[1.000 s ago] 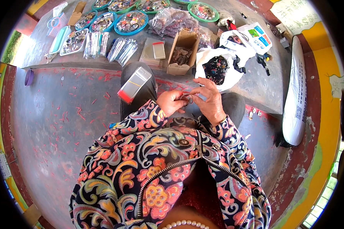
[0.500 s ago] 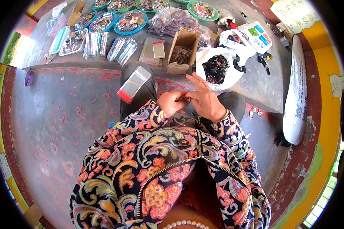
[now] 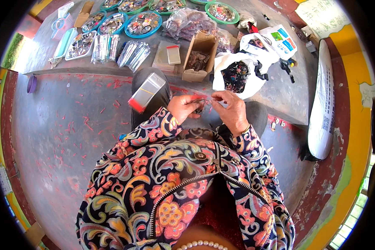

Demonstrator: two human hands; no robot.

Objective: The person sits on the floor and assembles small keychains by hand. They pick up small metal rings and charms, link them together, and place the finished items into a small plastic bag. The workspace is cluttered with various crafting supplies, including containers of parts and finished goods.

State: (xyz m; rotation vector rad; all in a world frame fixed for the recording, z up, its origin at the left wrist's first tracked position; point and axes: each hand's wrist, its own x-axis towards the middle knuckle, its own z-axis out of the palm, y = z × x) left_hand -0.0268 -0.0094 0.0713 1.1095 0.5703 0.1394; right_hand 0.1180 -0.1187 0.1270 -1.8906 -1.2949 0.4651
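My left hand (image 3: 182,108) is closed on a small clear plastic bag with a red strip (image 3: 199,97), held above my lap. Small dark bits show under its fingers, too small to name. Close by on the right, my right hand (image 3: 231,111) has thumb and forefinger pinched near the bag's edge; what lies between them is too small to make out. A banded stack of clear bags with red ends (image 3: 148,91) rests on my left knee. Past my hands, a white plastic bag (image 3: 254,85) stands open, full of dark hair ties (image 3: 235,76).
On the raised grey ledge stand an open cardboard box (image 3: 193,75), flat clear packs (image 3: 164,58), bundled slim packets (image 3: 133,55) and round baskets of small goods (image 3: 143,23). A white sack (image 3: 321,100) leans at the right. Red scraps litter the floor (image 3: 71,125).
My right hand has drawn back from my left, its raised fingers now bent in a pinch. The red-stripped bag has come into view at my left fingertips.
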